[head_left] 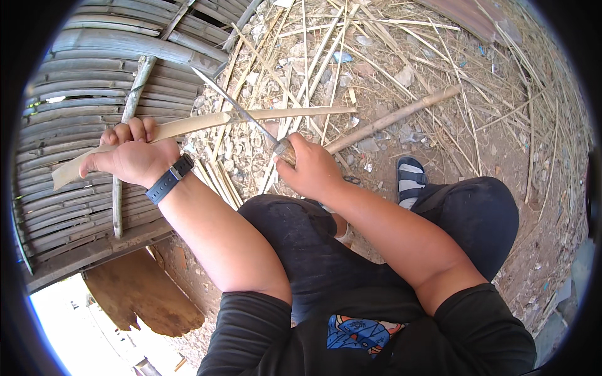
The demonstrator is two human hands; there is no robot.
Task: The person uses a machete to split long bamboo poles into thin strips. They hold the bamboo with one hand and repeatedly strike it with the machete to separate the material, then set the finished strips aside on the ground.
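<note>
My left hand (135,153) is closed around a long, flat, pale bamboo strip (195,124), palm up, with a dark watch strap on the wrist. The strip's broad end sticks out past my thumb, and its thinner part runs off to the right. In my right hand (311,168) is a knife (256,124), gripped by its wooden handle. Its long, narrow blade slants up to the left and crosses the strip about midway, where the strip changes from wide to narrow. Whether the edge is biting into the bamboo cannot be made out.
A slatted bamboo wall (75,119) rises at the left. Split bamboo strips (320,56) and shavings litter the dirt ground. A round pole (395,119) lies beyond my right hand. My sandalled foot (411,178) is beside it. A brown sheet (144,291) is at the lower left.
</note>
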